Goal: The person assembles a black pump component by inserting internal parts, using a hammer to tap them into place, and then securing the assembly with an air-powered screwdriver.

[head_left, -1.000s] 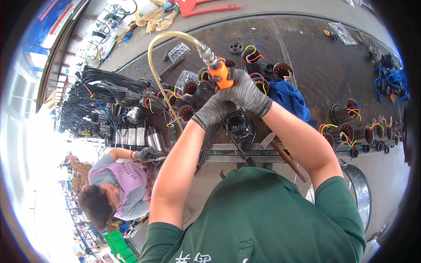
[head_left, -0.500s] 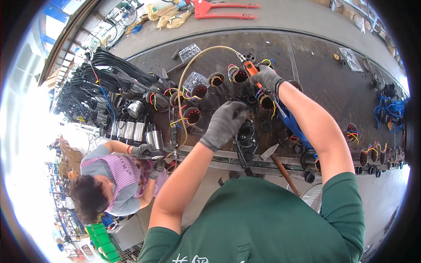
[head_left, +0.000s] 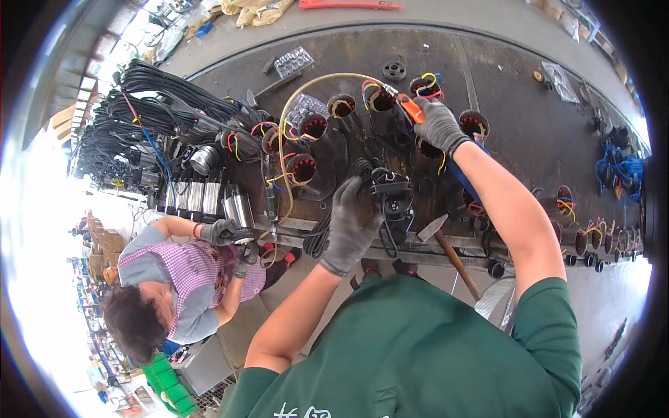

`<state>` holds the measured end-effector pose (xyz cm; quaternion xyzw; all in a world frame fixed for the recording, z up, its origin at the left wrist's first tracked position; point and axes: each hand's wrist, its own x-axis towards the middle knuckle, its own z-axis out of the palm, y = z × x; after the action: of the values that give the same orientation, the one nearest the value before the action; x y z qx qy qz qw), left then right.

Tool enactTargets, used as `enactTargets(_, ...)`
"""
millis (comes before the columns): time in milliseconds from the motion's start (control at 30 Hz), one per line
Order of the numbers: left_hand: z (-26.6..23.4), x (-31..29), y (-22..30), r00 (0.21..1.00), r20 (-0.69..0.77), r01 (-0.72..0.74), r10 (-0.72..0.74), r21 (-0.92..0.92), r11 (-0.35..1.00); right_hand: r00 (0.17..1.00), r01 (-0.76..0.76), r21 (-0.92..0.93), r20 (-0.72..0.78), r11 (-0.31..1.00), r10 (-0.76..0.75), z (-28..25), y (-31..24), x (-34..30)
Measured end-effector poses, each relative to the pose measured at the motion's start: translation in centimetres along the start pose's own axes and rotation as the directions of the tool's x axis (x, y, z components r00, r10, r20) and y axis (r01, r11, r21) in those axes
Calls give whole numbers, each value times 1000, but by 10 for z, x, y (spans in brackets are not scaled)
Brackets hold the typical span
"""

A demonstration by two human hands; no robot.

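Observation:
My right hand (head_left: 442, 125), in a grey glove, is closed around an orange air tool (head_left: 411, 109) at the far side of the bench. A beige hose (head_left: 296, 104) runs from its end in an arc to the left. My left hand (head_left: 347, 233), gloved too, is at the near edge with its fingers stretched and thumb apart. Right beside it stands a black motor part (head_left: 396, 202) with a flat black bracket on top. A coil of black cable (head_left: 317, 237) passes behind the left hand. Dark cylindrical housings (head_left: 315, 127) with coloured wires stand around both hands.
A hammer (head_left: 453, 261) with a wooden handle lies over the near edge. At left are heaped black cables (head_left: 150, 101) and silver cylinders (head_left: 210, 198). A co-worker (head_left: 174, 279) handles a silver cylinder there. A blue cable bundle (head_left: 624, 171) lies far right.
My left hand has drawn down, its fingers uncurling, and the cable coil now shows behind it. My right hand has shifted slightly with the air tool, whose lower end is now hidden.

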<state>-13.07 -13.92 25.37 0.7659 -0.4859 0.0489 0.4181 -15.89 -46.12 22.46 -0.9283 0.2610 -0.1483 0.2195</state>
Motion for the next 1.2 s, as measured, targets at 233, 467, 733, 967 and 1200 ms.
enactTargets(233, 45, 23, -35, 794, 408, 563, -450, -773, 292, 932, 267, 429, -341, 863, -119, -40, -55, -121)
enactTargets(467, -8, 50, -158, 579, 650, 599, -492, -749, -283, 991, -134, 499, 82, 856, 107, 2, -27, -282)
enactTargets(733, -15, 44, -164, 631, 605, 585, -486, -782, -215, 884, -399, -36, 251, 916, 395, 64, 44, -372)
enactTargets(967, -15, 46, -170, 645, 610, 626, -460, -767, -140, 893, -410, -31, 192, 912, 408, 88, 58, -382)
enactTargets(1200, -12, 46, -145, 650, 615, 607, -446, -773, -181, 864, -503, 93, 92, 860, 495, 58, 49, -397)
